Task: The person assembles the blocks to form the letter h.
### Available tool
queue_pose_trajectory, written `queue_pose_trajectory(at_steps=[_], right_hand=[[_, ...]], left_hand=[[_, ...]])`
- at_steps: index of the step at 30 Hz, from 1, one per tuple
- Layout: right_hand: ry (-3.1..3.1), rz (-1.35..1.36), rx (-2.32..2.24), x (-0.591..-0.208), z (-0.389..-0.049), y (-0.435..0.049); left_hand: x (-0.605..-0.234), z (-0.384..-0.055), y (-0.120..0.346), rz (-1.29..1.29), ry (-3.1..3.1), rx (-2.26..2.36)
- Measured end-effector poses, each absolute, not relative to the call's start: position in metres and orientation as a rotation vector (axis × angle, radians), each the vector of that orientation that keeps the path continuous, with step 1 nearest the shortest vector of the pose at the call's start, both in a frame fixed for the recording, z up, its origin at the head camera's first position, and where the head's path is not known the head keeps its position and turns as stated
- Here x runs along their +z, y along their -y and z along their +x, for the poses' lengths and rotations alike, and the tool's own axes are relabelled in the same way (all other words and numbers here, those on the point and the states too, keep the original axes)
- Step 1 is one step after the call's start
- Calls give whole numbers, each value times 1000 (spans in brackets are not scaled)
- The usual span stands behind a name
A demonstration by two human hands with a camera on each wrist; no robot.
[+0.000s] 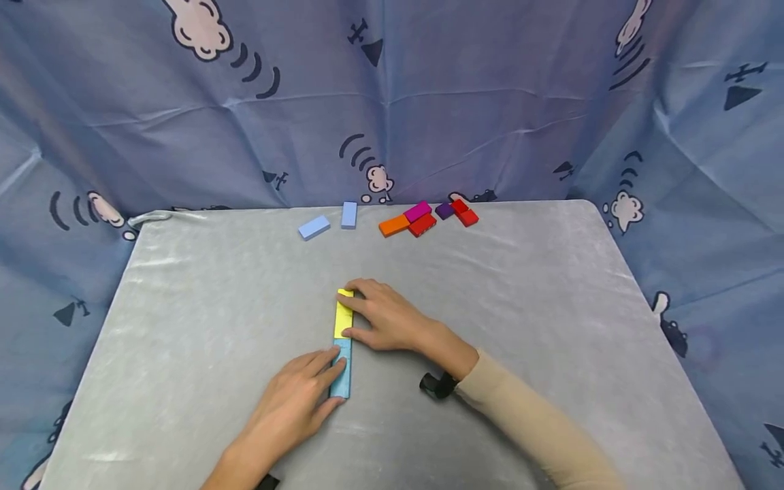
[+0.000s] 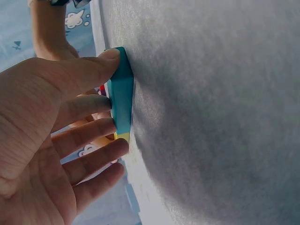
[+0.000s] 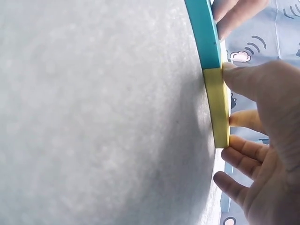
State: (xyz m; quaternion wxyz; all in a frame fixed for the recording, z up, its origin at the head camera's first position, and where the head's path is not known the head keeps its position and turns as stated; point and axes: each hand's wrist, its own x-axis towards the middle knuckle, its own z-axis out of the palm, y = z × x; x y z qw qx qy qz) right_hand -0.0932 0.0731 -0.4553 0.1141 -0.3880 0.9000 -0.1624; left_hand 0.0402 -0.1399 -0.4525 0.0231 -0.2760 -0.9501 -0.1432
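A yellow block [image 1: 344, 321] and a light blue block [image 1: 341, 386] lie end to end in one straight line on the table, their ends touching. My left hand [image 1: 296, 398] holds the blue block, its thumb at the near end and fingertips along the top and left side. Around the yellow block my right hand [image 1: 387, 318] has its thumb near the joint and fingers toward the far end. In the left wrist view the thumb presses the teal-looking blue block [image 2: 123, 98]. The right wrist view shows the yellow block [image 3: 217, 108] under the right thumb and fingertips.
Two pale blue blocks [image 1: 315, 228] lie apart near the table's back edge. Right of them are an orange block [image 1: 393, 225], a magenta block [image 1: 418, 211], red blocks [image 1: 422, 225] and a purple block [image 1: 444, 211]. A patterned curtain [image 1: 478, 102] hangs behind the grey-covered table [image 1: 551, 306].
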Motion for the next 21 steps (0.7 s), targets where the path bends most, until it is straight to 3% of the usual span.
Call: queue_pose_trajectory(at_steps=[21], right_hand=[[-2585,-1154,-522,-458,-89,-75]], left_hand=[[-457,45,136,-865,2873,-424]])
